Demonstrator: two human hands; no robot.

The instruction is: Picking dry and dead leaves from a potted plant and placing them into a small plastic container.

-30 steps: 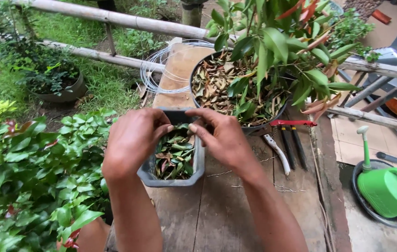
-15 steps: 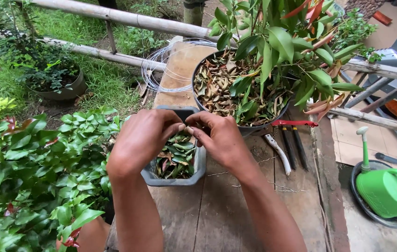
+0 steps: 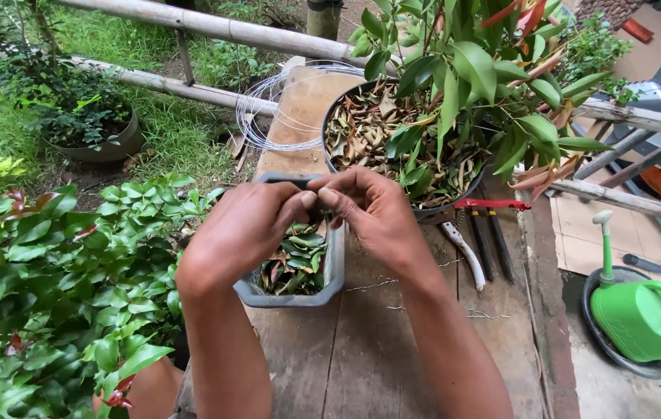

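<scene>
My left hand (image 3: 241,233) and my right hand (image 3: 373,213) meet over a small grey pot (image 3: 322,289) filled with green and reddish leaves (image 3: 295,260). The fingertips of both hands pinch together at one spot above the pot's far rim; what they hold is too small to make out. The pot stands on a worn wooden bench (image 3: 377,349). Just behind it sits a large dark pot (image 3: 381,132) with dry brown leaves and a leafy green plant (image 3: 485,70).
Red-handled pruners (image 3: 489,204), a white-handled tool (image 3: 464,250) and dark tools (image 3: 493,244) lie right of my hands. A wire coil (image 3: 268,109) lies on the bench behind. A green watering can (image 3: 645,314) stands at right, dense shrubs (image 3: 51,295) at left, bamboo rails (image 3: 190,27) beyond.
Both hands stay pinched together over the small pot, with only slight shifts of the fingers. The view has drifted a little.
</scene>
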